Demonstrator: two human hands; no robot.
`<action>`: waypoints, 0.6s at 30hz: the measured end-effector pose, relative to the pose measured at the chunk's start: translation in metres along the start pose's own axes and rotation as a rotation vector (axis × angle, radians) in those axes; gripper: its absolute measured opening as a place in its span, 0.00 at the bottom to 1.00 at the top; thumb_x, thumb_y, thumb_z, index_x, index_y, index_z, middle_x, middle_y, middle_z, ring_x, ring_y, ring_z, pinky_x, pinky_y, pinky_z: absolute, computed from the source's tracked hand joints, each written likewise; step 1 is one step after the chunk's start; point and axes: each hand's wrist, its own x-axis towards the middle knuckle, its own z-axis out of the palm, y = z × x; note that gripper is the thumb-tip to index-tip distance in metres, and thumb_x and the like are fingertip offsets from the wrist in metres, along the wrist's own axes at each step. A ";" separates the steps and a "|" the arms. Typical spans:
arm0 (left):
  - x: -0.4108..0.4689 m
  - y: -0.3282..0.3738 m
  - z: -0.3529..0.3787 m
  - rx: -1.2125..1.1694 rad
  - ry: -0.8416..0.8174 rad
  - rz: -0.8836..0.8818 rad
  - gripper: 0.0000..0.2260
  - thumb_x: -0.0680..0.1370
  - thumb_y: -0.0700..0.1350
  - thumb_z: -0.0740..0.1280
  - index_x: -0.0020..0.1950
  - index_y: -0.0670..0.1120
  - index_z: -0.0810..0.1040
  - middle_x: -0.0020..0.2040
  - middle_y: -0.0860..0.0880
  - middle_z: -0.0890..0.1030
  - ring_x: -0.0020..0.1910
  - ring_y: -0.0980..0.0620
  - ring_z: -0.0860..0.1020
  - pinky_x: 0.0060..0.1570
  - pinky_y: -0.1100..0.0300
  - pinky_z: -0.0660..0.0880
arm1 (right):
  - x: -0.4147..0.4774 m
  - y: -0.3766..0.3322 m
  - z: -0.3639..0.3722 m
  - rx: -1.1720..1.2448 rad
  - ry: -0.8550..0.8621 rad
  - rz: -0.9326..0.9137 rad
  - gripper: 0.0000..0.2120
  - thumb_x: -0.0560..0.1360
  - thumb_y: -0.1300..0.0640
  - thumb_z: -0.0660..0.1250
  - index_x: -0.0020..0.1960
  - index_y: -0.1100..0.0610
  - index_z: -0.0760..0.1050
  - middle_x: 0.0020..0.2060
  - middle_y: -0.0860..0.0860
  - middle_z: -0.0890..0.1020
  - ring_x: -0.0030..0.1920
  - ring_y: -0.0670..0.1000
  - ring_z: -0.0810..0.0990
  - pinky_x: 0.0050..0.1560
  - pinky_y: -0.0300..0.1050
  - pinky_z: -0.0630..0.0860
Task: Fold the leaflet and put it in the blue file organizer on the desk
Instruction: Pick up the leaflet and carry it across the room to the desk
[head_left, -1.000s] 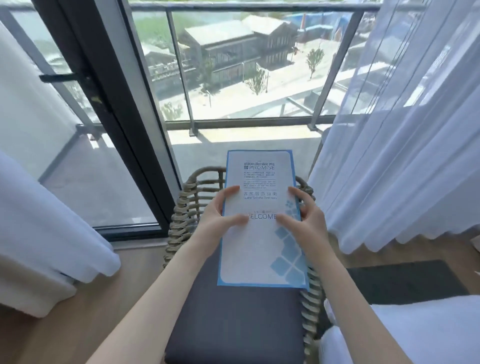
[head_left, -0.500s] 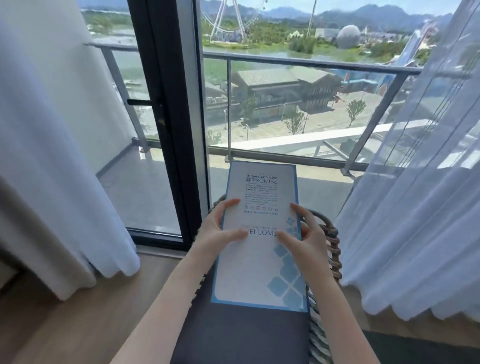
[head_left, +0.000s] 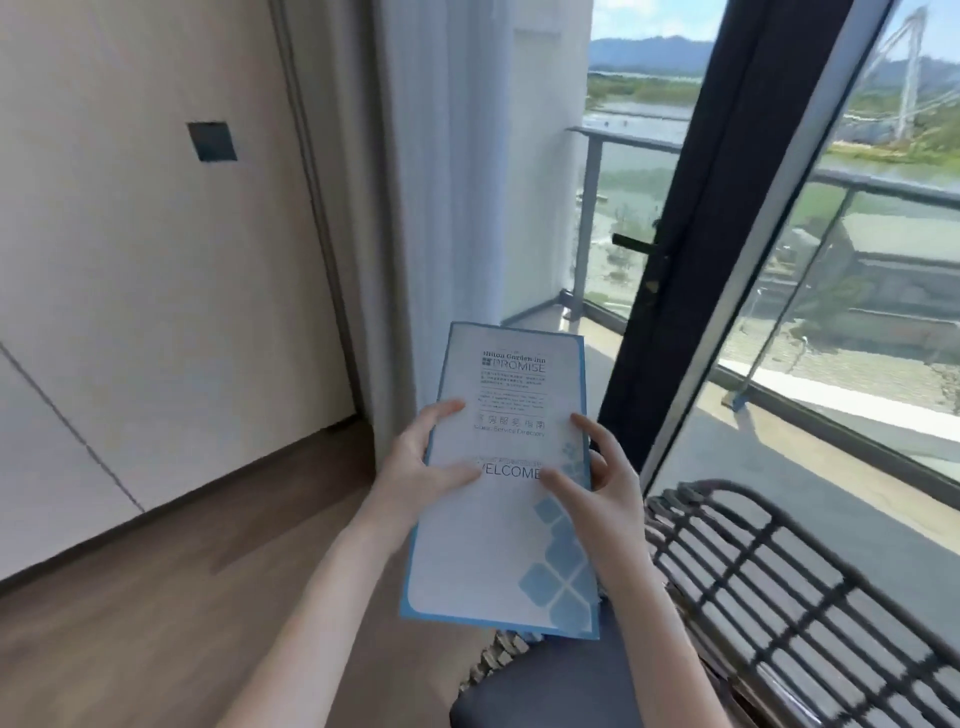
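The leaflet is a tall white sheet with a blue border, printed "PROMISE" and "WELCOME", with a blue diamond pattern at its lower right. It is folded narrow and held in the air in front of me. My left hand grips its left edge, thumb on the front. My right hand grips the right edge, thumb across the front and fingers behind. No blue file organizer or desk is in view.
A wicker chair with a dark seat cushion stands at the lower right. A dark-framed glass balcony door is behind it. A white curtain, a cream wall and wooden floor lie to the left.
The view has swung left, away from the chair and window toward the wall. Both hands have kept hold of the leaflet, which is now off the chair seat.
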 end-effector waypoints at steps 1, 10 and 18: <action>-0.004 0.003 -0.022 0.008 0.055 0.007 0.30 0.60 0.43 0.78 0.59 0.62 0.79 0.60 0.52 0.83 0.59 0.50 0.81 0.55 0.54 0.78 | 0.006 0.001 0.023 0.012 -0.051 0.005 0.28 0.72 0.70 0.73 0.66 0.47 0.75 0.48 0.50 0.87 0.46 0.49 0.87 0.40 0.39 0.82; -0.028 0.027 -0.223 0.034 0.446 0.046 0.30 0.61 0.42 0.76 0.60 0.62 0.79 0.58 0.53 0.84 0.57 0.49 0.82 0.52 0.55 0.78 | 0.041 0.012 0.245 0.028 -0.417 0.011 0.28 0.72 0.71 0.71 0.66 0.47 0.75 0.47 0.53 0.87 0.42 0.51 0.85 0.41 0.44 0.83; -0.057 0.054 -0.393 0.076 0.774 0.131 0.30 0.63 0.38 0.75 0.61 0.60 0.79 0.65 0.50 0.79 0.64 0.50 0.77 0.62 0.53 0.74 | 0.054 0.026 0.451 -0.016 -0.698 -0.056 0.28 0.72 0.66 0.73 0.65 0.43 0.75 0.48 0.47 0.87 0.46 0.48 0.86 0.41 0.40 0.82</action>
